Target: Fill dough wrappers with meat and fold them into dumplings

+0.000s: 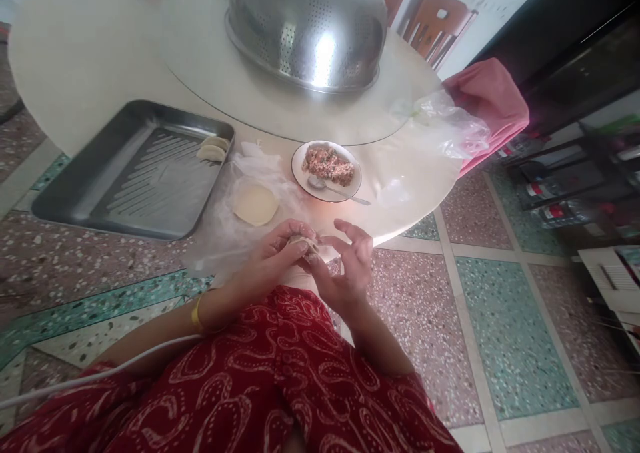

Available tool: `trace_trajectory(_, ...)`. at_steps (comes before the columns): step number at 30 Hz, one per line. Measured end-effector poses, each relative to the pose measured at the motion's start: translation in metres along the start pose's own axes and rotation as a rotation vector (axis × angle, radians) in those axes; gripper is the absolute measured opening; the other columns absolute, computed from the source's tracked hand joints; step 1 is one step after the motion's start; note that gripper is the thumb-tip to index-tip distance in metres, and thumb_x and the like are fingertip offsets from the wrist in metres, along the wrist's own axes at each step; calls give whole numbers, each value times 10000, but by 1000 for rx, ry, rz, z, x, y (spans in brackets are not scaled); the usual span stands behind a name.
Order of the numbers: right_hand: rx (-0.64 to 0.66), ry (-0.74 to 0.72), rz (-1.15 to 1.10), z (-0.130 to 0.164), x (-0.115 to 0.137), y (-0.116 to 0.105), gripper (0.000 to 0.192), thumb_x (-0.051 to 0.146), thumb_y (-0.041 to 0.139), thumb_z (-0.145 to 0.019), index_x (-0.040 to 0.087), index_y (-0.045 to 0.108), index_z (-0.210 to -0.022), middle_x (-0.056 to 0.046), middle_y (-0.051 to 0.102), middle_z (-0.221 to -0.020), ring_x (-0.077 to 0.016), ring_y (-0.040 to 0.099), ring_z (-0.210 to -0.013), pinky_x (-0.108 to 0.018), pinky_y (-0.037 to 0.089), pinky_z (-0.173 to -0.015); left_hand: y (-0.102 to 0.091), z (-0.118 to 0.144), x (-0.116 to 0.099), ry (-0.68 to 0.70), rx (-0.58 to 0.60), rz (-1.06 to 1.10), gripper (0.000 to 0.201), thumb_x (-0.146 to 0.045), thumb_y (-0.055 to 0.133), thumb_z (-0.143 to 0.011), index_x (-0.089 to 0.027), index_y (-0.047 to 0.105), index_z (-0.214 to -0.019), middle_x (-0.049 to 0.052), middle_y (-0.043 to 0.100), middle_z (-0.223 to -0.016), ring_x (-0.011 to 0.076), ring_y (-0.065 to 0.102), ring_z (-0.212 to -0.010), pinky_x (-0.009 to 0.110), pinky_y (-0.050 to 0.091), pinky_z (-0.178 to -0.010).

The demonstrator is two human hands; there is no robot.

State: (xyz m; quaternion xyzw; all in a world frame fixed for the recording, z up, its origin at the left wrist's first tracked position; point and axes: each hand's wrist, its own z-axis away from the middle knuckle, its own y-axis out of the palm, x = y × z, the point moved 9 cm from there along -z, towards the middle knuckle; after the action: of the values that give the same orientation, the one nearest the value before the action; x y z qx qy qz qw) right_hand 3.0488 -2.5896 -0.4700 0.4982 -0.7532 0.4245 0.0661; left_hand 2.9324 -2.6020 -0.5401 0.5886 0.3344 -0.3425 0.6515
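Note:
Both of my hands meet over my lap at the table's near edge, pinching one dumpling [303, 244] between them. My left hand [278, 251] cups it from the left, my right hand [346, 266] presses its edge with thumb and fingers. Just beyond lies a stack of round dough wrappers [255, 204] on clear plastic. A white plate of minced meat filling [327, 169] with a metal spoon [334, 189] sits to the right of the wrappers. Two folded dumplings [213, 149] rest in the far corner of a grey metal tray [100, 186].
A big perforated steel colander [306, 29] sits upside down on the round glass turntable [210, 73]. A crumpled clear bag [447, 129] and pink cloth [493, 103] lie at the table's right edge. Terrazzo floor surrounds the table; shelves stand at right.

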Motion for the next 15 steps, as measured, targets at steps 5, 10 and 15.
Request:
trace_trajectory(5,-109,-51,19,5,6,1,73,258,616,-835,291,660,-882,-62,638,-1084,-254,585,-992,-456,530,-800,3,1,6,13,33,18,166,-335,671,-853,-203,606,-930,-4,651,-840,112,626,-758,230,520,-705)
trace_trajectory(10,-143,-50,-56,11,0,0,116,247,624,-840,308,683,-919,-48,628,-1159,-250,573,-1089,-458,539,-848,2,1,6,17,16,-15,160,-341,645,-878,-195,593,-920,-7,643,-854,110,627,-785,227,521,-723)
trace_trajectory(15,25,519,-724,15,-54,28,509,565,247,-941,290,529,-1262,-111,570,-1354,-247,555,-1266,-543,494,-1004,10,2,4,50,114,-366,156,-342,543,-940,-202,599,-980,16,657,-940,133,628,-819,271,518,-760)
